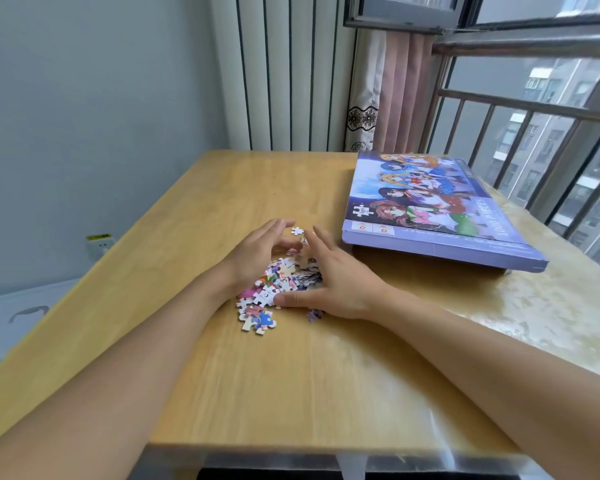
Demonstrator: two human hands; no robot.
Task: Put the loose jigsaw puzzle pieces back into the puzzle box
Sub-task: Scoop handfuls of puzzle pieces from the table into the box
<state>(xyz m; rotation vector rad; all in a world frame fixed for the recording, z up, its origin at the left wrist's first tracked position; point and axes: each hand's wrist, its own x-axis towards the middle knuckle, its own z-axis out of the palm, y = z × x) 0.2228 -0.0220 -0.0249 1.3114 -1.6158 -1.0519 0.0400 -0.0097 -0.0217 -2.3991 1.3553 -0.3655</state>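
Hidden or unclear: part of the pile of puzzle pieces [278,282] lies under and between the two hands; how many pieces there are cannot be told. The picture is slightly blurred. The inside of the puzzle box [430,209] is not visible; its lid is on, printed with cartoon figures, and the near right corner sits raised off the surface on something that cannot be made out.

Hands: left hand [257,251] and right hand [329,275] lie either side of the pile, fingers straight and slightly spread, palms turned inward, cupping the pieces without gripping any. The right thumb touches the near edge of the pile.

Loose items: one single piece [297,231] lies just beyond the fingertips; a few pieces [257,318] spread toward the near side.

Surface: wooden table [222,375], box at its far right, near the pile.

Room: grey wall [84,98], wall socket [99,241], striped panel [284,71], pink curtain [395,91], window railing [534,109] with buildings beyond.
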